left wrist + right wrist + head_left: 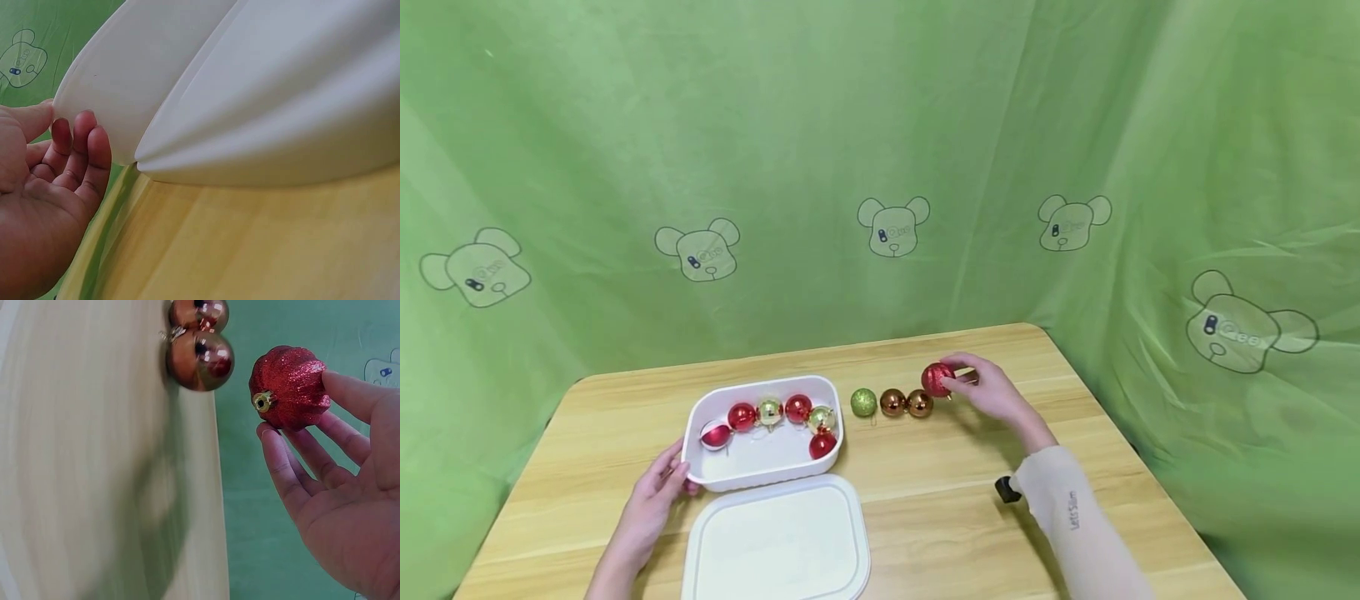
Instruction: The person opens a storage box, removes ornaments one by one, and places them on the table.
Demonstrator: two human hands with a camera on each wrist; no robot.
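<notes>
Here's the right hand (pixel 988 392), far right, thumb and fingertips clamped on a red, glittery, ribbed ball (pixel 937 380), up off the wooden table (pixel 955 517) beside two shiny copper-brown balls (pixel 892 403). Over left, the left hand (pixel 653 493), fingers bent, grips the near-left corner of a white rectangular box (pixel 760 482) holding six shiny balls (pixel 742 417); a flat white lid (pixel 778 542) lies nearer.

The right hand (pixel 991 390) partly hides the red ornament (pixel 936 379) (the head view crops the white lid (pixel 778 542))
</notes>
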